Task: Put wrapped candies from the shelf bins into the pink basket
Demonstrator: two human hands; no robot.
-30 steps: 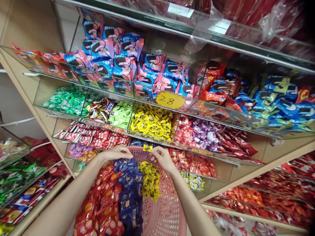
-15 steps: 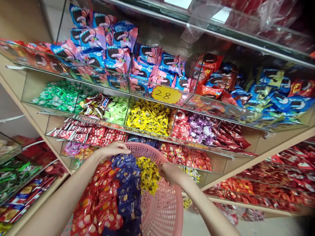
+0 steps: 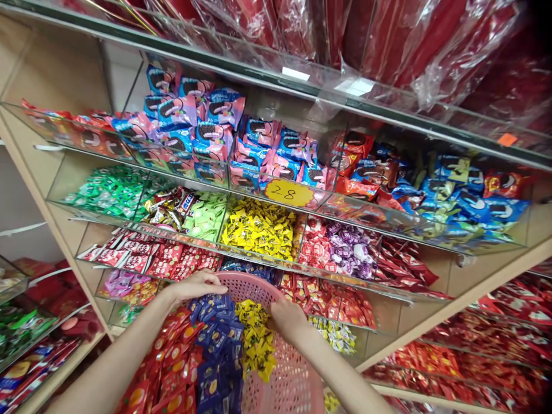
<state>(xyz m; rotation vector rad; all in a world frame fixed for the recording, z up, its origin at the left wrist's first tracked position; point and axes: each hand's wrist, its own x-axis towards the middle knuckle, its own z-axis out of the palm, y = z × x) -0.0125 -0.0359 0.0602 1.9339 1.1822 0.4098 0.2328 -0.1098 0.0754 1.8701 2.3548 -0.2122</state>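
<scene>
A pink plastic basket [image 3: 297,368] with a pierced wall is low in the middle, in front of the shelves. In it lie red candy packets [image 3: 170,362] on the left, dark blue packets [image 3: 219,333] in the middle and a small heap of yellow candies [image 3: 256,336]. My left hand [image 3: 196,286] is closed on the far left part of the rim, just above the blue packets. My right hand [image 3: 287,317] is closed on the right part of the rim, beside the yellow candies. The inner fingers of both hands are partly hidden.
A glass-fronted shelf [image 3: 276,259] of sorted candies stands ahead, with yellow candies [image 3: 259,230] and a yellow tag [image 3: 288,192] marked 28. Blue and pink cookie packs [image 3: 211,138] fill the tier above. Red plastic-wrapped goods [image 3: 388,40] lie on top.
My view has tilted upward, so the shelves sit lower and the red wrapped goods on top show more. Both hands stay on the basket rim, lower in the picture.
</scene>
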